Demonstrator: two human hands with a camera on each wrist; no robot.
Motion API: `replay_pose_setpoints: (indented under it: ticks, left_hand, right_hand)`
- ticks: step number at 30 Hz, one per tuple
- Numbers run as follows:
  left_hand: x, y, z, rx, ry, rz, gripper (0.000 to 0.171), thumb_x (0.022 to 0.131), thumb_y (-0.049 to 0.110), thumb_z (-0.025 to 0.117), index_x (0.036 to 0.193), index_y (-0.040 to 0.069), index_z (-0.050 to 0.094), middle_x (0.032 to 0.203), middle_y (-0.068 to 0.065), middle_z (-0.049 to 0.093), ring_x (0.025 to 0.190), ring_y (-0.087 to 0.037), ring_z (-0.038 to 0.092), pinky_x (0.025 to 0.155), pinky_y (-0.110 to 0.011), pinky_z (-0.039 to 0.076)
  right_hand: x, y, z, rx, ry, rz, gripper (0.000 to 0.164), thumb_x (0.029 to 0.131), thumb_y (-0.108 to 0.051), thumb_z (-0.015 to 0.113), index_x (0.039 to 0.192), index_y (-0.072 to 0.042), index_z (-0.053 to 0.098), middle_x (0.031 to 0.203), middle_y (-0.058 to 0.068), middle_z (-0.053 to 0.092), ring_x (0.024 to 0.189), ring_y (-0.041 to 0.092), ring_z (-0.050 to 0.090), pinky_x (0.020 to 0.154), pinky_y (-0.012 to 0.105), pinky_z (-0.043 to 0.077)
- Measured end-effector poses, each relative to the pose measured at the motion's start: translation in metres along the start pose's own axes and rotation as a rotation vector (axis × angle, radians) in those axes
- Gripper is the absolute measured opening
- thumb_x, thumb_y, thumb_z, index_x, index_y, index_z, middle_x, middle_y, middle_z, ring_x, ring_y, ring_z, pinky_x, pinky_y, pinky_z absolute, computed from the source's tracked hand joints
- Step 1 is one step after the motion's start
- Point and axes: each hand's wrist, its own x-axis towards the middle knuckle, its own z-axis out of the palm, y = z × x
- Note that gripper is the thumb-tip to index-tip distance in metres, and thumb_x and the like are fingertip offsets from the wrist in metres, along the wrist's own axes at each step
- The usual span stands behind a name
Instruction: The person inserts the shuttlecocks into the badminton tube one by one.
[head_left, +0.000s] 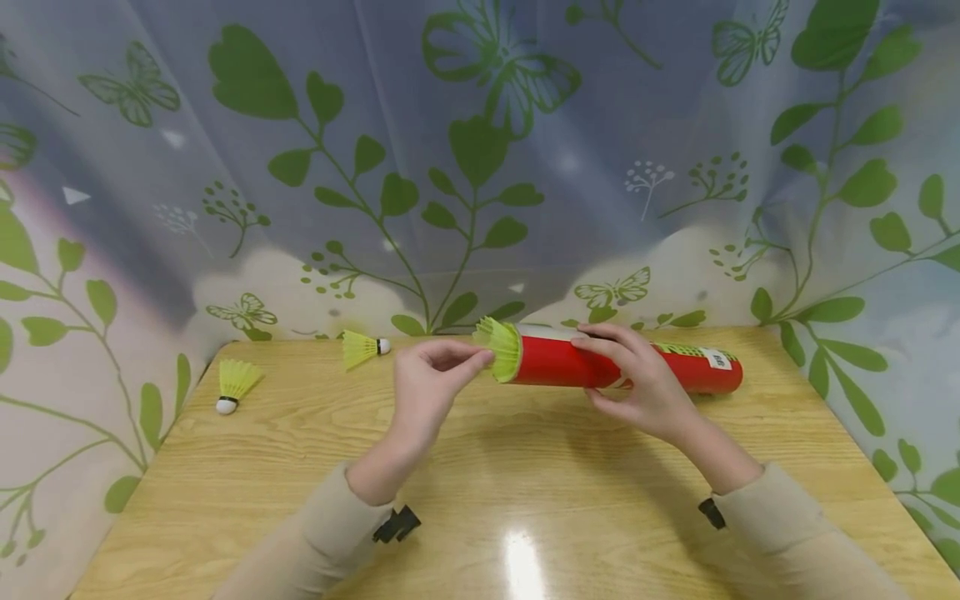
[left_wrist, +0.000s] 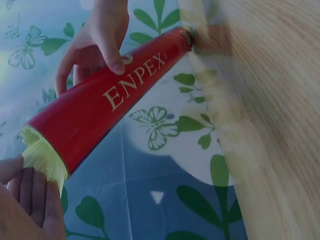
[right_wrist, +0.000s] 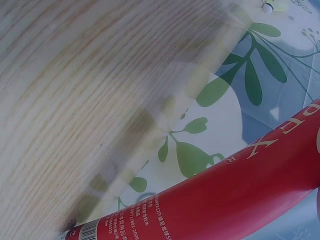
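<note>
My right hand grips a red shuttlecock tube around its middle, with the tube lying nearly level and its mouth to the left. Yellow shuttlecock skirts stick out of that mouth. At the skirt's edge, my left hand pinches the feathery rim between thumb and fingers. The left wrist view shows the same left hand at the yellow skirt, with "ENPEX" lettering along the tube. In the right wrist view the tube's printed far end shows, while the right hand is mostly out of frame.
Two loose yellow shuttlecocks lie on the wooden table: one shuttlecock at the left edge, another shuttlecock near the back. A patterned curtain hangs right behind the table's back edge.
</note>
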Motion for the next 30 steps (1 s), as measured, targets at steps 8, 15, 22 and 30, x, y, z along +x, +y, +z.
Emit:
replay_pose_setpoints:
  ticks: [8,15,22,30]
  left_hand:
    - [0.003,0.005,0.000,0.066,-0.096,-0.042,0.010,0.074,0.011,0.081,0.080,0.006,0.076,0.079,-0.006,0.074,0.072,-0.016,0.069,0.067,-0.029,0.057]
    - [0.006,0.004,0.006,0.135,-0.147,-0.055,0.008,0.074,0.010,0.081,0.080,0.006,0.076,0.079,-0.009,0.073,0.068,-0.012,0.069,0.064,-0.027,0.057]
    - [0.007,0.011,0.008,0.178,-0.189,-0.062,0.009,0.075,0.009,0.080,0.082,0.004,0.076,0.082,-0.012,0.073,0.065,-0.008,0.066,0.063,-0.024,0.055]
    - [-0.001,0.040,0.013,0.207,-0.245,-0.033,0.006,0.077,0.000,0.075,0.083,-0.002,0.075,0.083,-0.016,0.072,0.064,-0.006,0.064,0.062,-0.023,0.055]
  right_hand:
    - [0.000,-0.001,0.001,0.021,0.004,-0.025,0.068,0.065,0.001,0.075,0.130,-0.008,0.056,0.129,0.017,0.053,0.118,0.028,0.049,0.081,0.011,0.041]
    - [0.000,-0.001,0.003,0.053,-0.002,-0.032,0.068,0.065,0.002,0.076,0.130,-0.008,0.056,0.133,0.014,0.052,0.119,0.029,0.049,0.092,0.014,0.041]
    - [-0.001,-0.002,0.003,0.042,0.002,-0.032,0.067,0.066,0.002,0.075,0.130,-0.008,0.056,0.133,0.013,0.052,0.119,0.029,0.049,0.081,0.014,0.042]
    - [0.000,-0.002,0.002,0.063,0.009,-0.032,0.068,0.064,0.003,0.076,0.129,-0.007,0.056,0.129,0.017,0.053,0.118,0.030,0.049,0.098,0.013,0.038]
